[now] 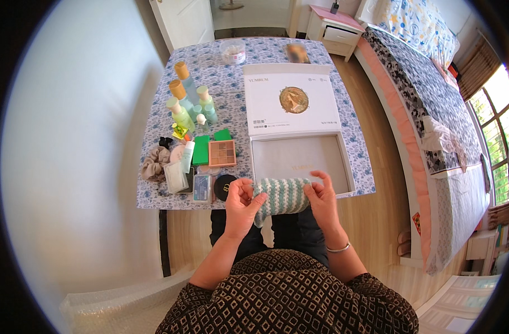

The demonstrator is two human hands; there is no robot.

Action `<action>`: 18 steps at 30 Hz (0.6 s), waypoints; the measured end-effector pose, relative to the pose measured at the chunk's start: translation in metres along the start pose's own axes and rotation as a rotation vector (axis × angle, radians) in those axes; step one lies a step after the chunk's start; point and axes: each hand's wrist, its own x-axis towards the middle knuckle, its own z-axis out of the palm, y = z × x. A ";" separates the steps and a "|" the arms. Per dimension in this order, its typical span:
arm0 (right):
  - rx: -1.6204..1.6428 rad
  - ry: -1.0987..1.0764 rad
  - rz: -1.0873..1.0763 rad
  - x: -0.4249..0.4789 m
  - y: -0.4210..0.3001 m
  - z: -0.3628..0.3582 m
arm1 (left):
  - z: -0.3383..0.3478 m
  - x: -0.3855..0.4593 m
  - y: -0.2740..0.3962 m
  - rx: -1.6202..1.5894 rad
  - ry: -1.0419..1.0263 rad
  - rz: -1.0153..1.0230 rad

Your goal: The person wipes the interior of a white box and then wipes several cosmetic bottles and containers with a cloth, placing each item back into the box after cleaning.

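A green-and-white striped knitted cloth (284, 196) is stretched between my two hands, over the table's front edge. My left hand (243, 204) pinches its left end between thumb and fingers. At the right end, my right hand (322, 200) grips a corner with thumb and index finger, other fingers raised. Just beyond the cloth lies a white cardboard box (348, 167) with its lid (263, 104) folded back, a round gold picture and writing on it. Its grey-white interior shows nothing inside, though the cloth and hands hide the front part. A round black compact (224, 188) sits beside my left hand.
Left of the box stand several cosmetic bottles (181, 117), an eyeshadow palette (222, 153), green packets (201, 150), a scrunchie (155, 164) and a clear plastic case (202, 188). A clear tub (232, 52) is at the far edge. A bed (442, 125) stands to the right.
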 end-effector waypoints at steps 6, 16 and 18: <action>-0.606 -0.372 -0.086 -0.007 -0.007 -0.003 | -0.003 0.003 -0.007 -0.035 0.026 0.025; -0.306 -0.058 0.104 0.002 -0.018 -0.008 | -0.034 0.040 -0.026 -0.238 0.181 -0.204; -0.192 0.042 -0.017 0.004 -0.015 -0.011 | -0.046 0.056 -0.032 -0.394 0.238 -0.352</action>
